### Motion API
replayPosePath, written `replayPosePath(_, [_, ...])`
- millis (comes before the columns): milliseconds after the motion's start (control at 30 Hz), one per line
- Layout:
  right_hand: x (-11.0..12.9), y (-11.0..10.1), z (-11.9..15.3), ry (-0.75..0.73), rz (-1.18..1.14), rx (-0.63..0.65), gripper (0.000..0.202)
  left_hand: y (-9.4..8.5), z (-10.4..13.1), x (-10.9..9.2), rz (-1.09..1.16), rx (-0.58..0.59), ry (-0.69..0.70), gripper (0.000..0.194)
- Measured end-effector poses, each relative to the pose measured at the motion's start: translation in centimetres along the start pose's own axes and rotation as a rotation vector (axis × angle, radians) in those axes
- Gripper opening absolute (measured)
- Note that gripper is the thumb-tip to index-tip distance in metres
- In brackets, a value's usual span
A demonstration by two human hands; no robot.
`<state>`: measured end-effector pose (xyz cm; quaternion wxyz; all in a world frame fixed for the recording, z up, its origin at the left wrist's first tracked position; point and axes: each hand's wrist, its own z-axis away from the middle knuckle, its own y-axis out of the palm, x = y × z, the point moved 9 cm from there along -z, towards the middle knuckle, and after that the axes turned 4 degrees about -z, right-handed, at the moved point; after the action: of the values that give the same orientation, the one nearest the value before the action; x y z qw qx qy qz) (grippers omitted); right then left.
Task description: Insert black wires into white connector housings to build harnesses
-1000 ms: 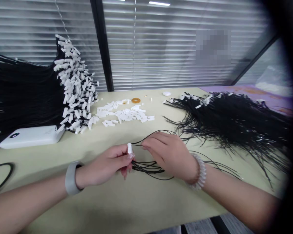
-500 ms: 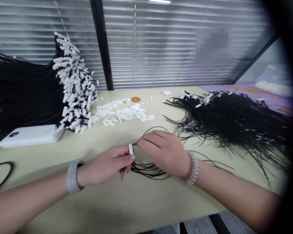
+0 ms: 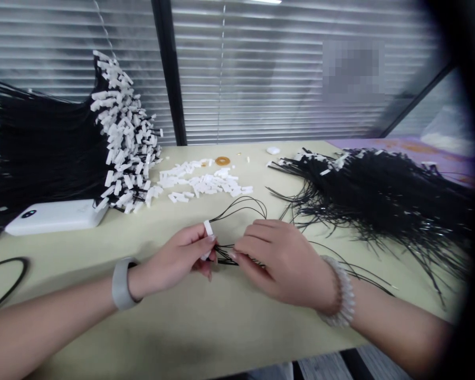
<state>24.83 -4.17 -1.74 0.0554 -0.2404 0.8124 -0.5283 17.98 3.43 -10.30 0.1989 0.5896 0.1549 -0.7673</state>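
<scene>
Between the thumb and fingers of my left hand [image 3: 178,258] is a small white plug connector [image 3: 208,228], tilted, its lower part covered by the thumb. Thin black wires [image 3: 225,253] run from there to my right hand [image 3: 287,258], whose fingers are closed around them just right of the connector. A couple of wires [image 3: 241,199] loop up from the connector's top and over toward the right hand. Loose wire ends [image 3: 364,272] trail out behind the right wrist. The right fingertips are partly hidden by the hand.
Loose white connectors [image 3: 216,183] lie beyond my hands, near an amber tape ring [image 3: 222,161]. At left, a tall stack of black cables [image 3: 47,148] with white ends stands behind a white power bank [image 3: 57,217]. A heap of black wires [image 3: 380,195] covers the right side.
My right hand has moved down and rightward, from the connector's top edge to the wires beside it. The looped wires at the top now stand free of its fingers.
</scene>
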Motion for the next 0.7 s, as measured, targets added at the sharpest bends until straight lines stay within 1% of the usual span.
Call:
replayPosePath(67, [-0.8,1.4,0.2,0.071,-0.039,0.105,0.020,-0.1,0.0,0.1,0.027,-0.004,-0.006,0.024])
replayPosePath(100, [-1.0,1.8,0.2,0.087,-0.051,0.129,0.019,-0.2,0.0,0.1,0.032,-0.008,-0.006,0.023])
replayPosePath(233, [-1.4,2.3,0.1,0.127,-0.068,0.142,0.017,-0.5,0.1,0.2,0.025,-0.021,-0.003,0.024])
replayPosePath(400, [-1.6,3.4,0.1,0.151,-0.071,0.215,0.020,-0.5,0.0,0.1,-0.003,-0.031,0.009,0.023])
replayPosePath(600, [-1.6,4.4,0.2,0.109,0.069,0.245,0.017,-0.5,-0.1,-0.1,-0.045,-0.036,0.017,0.024])
replayPosePath(700, [-1.7,4.5,0.2,0.120,0.079,0.260,0.020,-0.5,-0.1,-0.1,-0.054,-0.036,0.012,0.024])
